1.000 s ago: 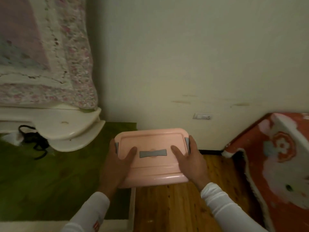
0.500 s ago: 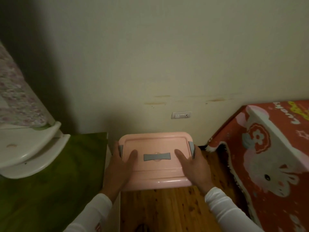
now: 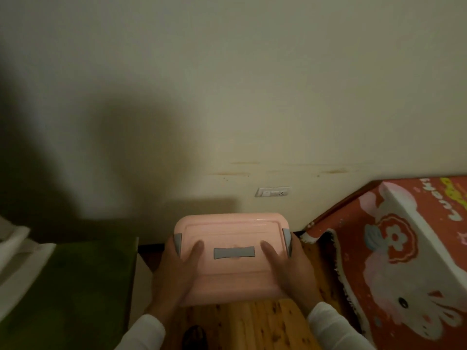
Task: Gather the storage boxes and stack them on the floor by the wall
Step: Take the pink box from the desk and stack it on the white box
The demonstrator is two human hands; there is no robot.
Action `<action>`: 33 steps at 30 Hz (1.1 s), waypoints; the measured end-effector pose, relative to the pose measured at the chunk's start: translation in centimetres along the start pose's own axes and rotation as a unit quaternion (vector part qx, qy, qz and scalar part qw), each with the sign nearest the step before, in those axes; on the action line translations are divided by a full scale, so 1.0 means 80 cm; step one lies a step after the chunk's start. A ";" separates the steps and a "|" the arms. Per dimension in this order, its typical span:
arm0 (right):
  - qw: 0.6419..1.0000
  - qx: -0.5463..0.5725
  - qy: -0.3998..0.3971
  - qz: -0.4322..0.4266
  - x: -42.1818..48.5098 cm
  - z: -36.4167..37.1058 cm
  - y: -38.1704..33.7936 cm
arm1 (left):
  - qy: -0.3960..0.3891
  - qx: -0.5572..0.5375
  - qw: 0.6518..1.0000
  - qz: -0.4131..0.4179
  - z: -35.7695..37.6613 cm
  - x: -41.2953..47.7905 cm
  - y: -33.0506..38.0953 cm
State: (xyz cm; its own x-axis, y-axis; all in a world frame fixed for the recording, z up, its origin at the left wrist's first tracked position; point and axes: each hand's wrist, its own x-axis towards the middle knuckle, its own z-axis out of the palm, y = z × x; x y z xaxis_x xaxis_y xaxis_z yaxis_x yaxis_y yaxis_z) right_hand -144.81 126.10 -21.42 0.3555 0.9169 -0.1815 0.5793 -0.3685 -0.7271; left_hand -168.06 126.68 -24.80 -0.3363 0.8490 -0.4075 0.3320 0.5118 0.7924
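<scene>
A pink storage box (image 3: pixel 232 233) with a grey handle on its lid and grey side clips is held in front of me, above the wooden floor (image 3: pixel 255 324) close to the wall (image 3: pixel 227 97). My left hand (image 3: pixel 177 274) grips its left side, thumb lying on the lid. My right hand (image 3: pixel 290 271) grips its right side the same way. The box's underside and body are hidden below the lid. No other storage box is in view.
A green-covered surface (image 3: pixel 68 286) with a white edge stands at the left. A red cartoon-print blanket (image 3: pixel 394 248) drapes over furniture at the right. A wall socket (image 3: pixel 273 192) sits just above the box. A dark object (image 3: pixel 194 337) lies on the floor near my feet.
My view has swung right and nearer the wall; the floral bedding and white furniture slid out at the left. The box stays in both hands, now between the green surface and red blanket.
</scene>
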 end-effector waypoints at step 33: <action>0.988 0.010 -0.145 0.045 0.256 0.267 0.277 | 0.013 -0.026 0.989 -0.142 0.228 0.228 -0.228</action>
State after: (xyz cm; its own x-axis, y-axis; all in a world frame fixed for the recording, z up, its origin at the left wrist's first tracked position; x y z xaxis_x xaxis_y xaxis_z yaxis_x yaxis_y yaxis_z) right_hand -140.37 140.00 -55.37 0.1781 0.8870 -0.4261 0.5385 -0.4502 -0.7122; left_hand -164.17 135.21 -54.97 -0.4331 0.6678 -0.6054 0.1757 0.7213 0.6700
